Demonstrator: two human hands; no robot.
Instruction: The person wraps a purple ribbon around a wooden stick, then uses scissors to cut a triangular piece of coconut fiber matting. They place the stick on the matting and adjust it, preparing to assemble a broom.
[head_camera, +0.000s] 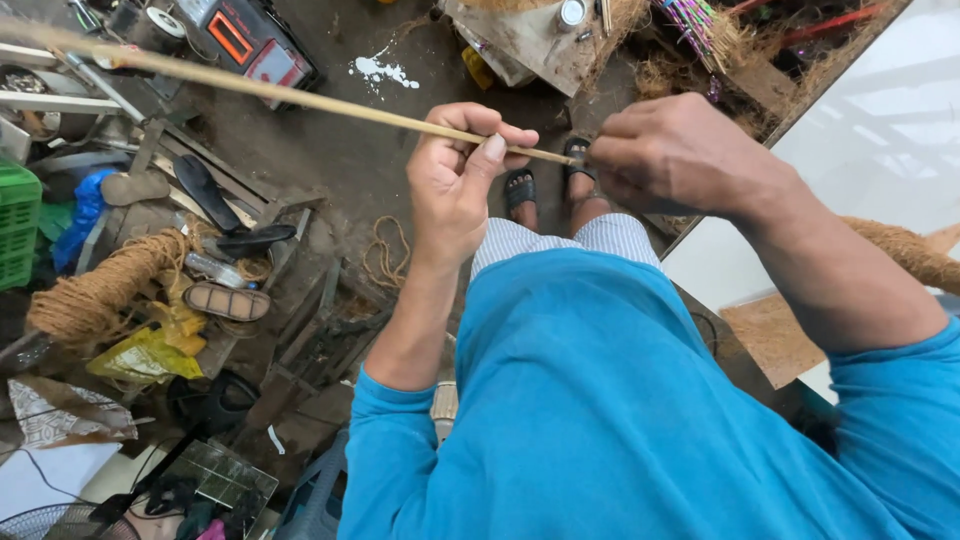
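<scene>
Both hands on a long bamboo stick

Left hand (462, 178) is clamped round the stick (300, 98); right hand (668, 152) pinches its near end.

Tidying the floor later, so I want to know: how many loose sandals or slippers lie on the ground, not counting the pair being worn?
3: a dark one, another dark one beside it, and a brown-soled one near the rope coil. Clutter may hide more.

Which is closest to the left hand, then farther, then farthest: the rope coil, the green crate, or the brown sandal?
From the left hand:
1. Brown sandal, on the floor, lower left.
2. Rope coil, farther left.
3. Green crate, at the left edge.
</scene>
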